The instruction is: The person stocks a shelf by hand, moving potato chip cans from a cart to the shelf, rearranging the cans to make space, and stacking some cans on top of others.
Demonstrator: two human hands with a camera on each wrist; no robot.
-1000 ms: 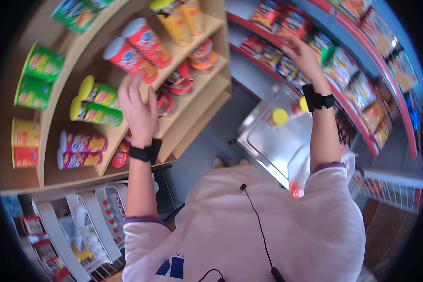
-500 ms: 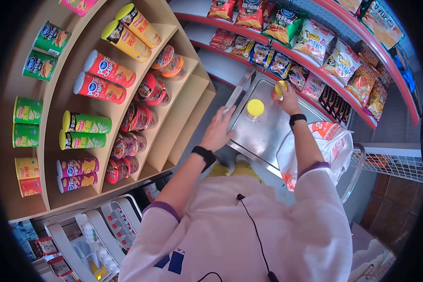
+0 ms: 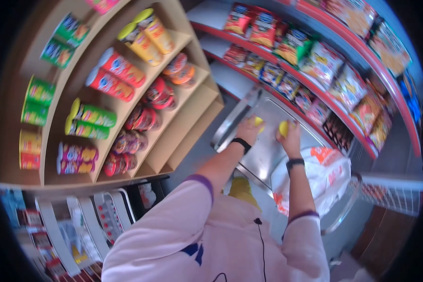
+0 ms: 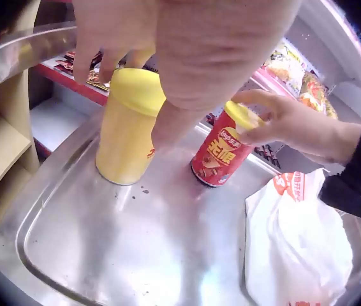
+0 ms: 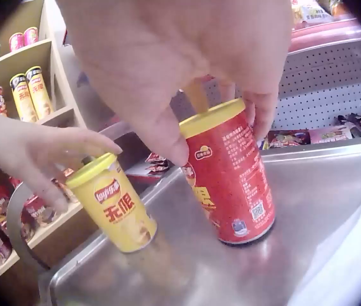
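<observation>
- At about nine o'clock in the head view, a wooden shelf unit (image 3: pixel 183 101) is being seen, stocked with chip canisters (image 3: pixel 120 70) lying on their sides in green, red and yellow.
- Near the centre, a metal tray (image 3: pixel 263 155) is being leaned over by a person in a pale top. A second ago both arms were raised to the shelves; half a second ago they were coming down to the tray; now both hands are being closed on the two cans there, so the handling appears to be moving on to those cans.
- The yellow can (image 4: pixel 128 127) is being grasped by the left hand (image 3: pixel 247 130): fingers are being curled over its yellow lid, as shown in the left wrist view. The can is standing upright on the tray, at about ten o'clock there.
- The red can (image 5: pixel 230 173) is being gripped by the right hand (image 3: pixel 290 136), thumb and fingers being wrapped round its yellow-lidded top. It is standing upright on the tray, just beside the yellow can and apart from it.
- At about four o'clock of the tray, a white plastic bag (image 3: pixel 322 176) with orange print is being seen lying partly on the metal.
- From twelve to three o'clock, red-edged racks (image 3: pixel 385 77) of snack bags (image 3: pixel 322 61) are being seen.
</observation>
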